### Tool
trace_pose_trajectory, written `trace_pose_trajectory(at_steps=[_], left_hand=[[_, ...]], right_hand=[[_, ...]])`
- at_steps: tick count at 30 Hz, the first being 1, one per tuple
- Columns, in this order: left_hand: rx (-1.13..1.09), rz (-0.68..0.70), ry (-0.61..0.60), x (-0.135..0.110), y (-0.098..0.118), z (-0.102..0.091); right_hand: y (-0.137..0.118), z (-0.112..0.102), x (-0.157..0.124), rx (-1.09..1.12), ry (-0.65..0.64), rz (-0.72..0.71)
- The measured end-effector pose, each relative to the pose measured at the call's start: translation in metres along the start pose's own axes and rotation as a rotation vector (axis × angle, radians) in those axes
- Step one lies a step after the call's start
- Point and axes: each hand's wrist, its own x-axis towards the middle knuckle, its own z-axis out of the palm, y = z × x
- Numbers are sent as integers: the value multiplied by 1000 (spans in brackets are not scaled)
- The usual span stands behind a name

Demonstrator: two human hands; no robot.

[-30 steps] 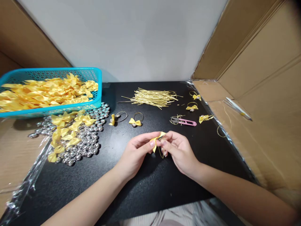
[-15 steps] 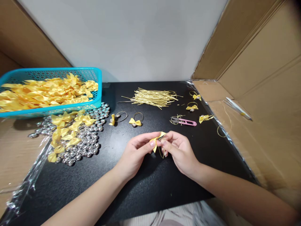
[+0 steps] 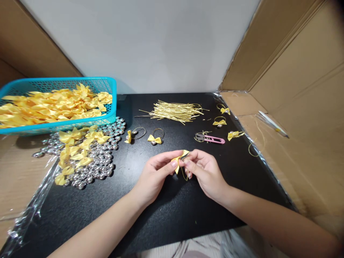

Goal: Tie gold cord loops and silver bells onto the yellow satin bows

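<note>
Between thumb and fingers, my left hand (image 3: 158, 170) pinches a yellow ribbon bow (image 3: 177, 167) over the near middle of the black table. My right hand (image 3: 205, 168) meets it from the right, its thumb and fingertips closed on a gold cord (image 3: 185, 175) that hangs in a loop below the bow. The fingers cover the spot where cord and bow meet. Beyond my hands lie two bows with silver bells on looped cords, one bow (image 3: 154, 139) upright and another bow (image 3: 129, 137) turned sideways.
A turquoise basket (image 3: 114, 104) of yellow bows stands at left, with silver bells (image 3: 103, 163) and loose bows before it. Gold cords (image 3: 174, 111) lie in a bundle at the back. Pink thread snips (image 3: 213, 139) and several looped bows (image 3: 219, 122) are at right. Cardboard walls (image 3: 301, 68) flank the table.
</note>
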Motion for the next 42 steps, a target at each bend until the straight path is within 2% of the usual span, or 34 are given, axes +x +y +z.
trace_pose_trajectory(at_steps=[12,21,28,32,38,42], left_hand=[[11,2,-23,0,0,-1],[75,64,-90,2,-3,-6],[94,60,-116,2,-4,-8],[107,99,-137,2,-4,-9],[125,127,-174,2,-1,-10],[139,102,-205,1,3,-10]], right_hand=[[-2,0,0,2,6,-10],[-3,0,1,-8,7,-16],[-3,-1,2,20,-8,14],[-2,0,2,115,-27,88],[-3,1,5,344,-139,321],[-2,1,5,406,-186,358]])
